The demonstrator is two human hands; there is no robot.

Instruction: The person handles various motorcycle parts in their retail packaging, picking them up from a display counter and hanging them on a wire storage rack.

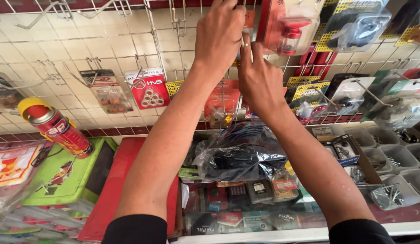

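Both my arms reach up to a wire display grid (128,54) on a tiled wall. My left hand (219,36) is closed around a metal hook near the top of the grid. My right hand (259,79) is just beside it, its fingers pinched on a thin metal peg between the two hands. Behind my hands hang an orange blister pack (221,106) and a clear pack holding a red part (291,27). What exactly lies under my fingers is hidden.
Packaged parts hang on hooks at the right (350,27) and left (108,92). A red and yellow spray can (56,126) lies on a green box. A crumpled plastic bag (241,153) sits on the glass counter, with grey bins of screws (395,180) at the right.
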